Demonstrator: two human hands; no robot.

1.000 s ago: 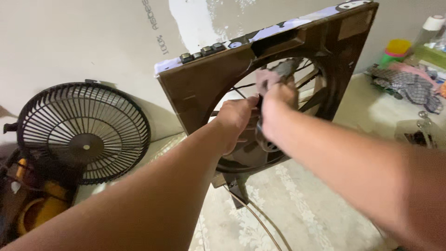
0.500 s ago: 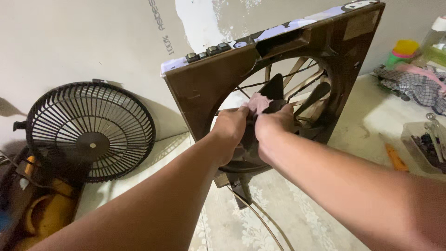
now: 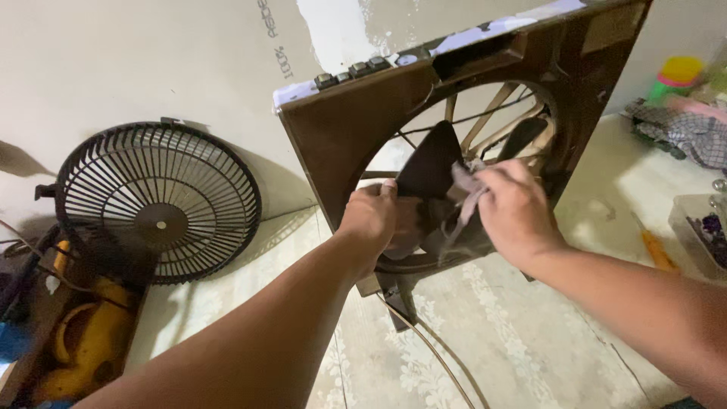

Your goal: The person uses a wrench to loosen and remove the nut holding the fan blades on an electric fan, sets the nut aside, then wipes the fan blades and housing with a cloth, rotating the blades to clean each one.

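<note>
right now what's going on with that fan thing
A person has a brown box fan frame standing upright on the floor. The left hand grips a dark fan blade inside the round opening, and the right hand presses a grey cloth against the blades. A round black fan grille leans on the wall to the left, and the power cord trails across the patterned floor.

The fan frame (image 3: 356,144) is showing dark brown with a white top edge, and its blade (image 3: 430,163) is looking near black beside a grey rag (image 3: 463,189). Left of the frame a black grille (image 3: 157,203) is leaning above something yellow (image 3: 83,341), while the floor covering (image 3: 492,333) below the frame is showing a pale lace pattern.
</note>
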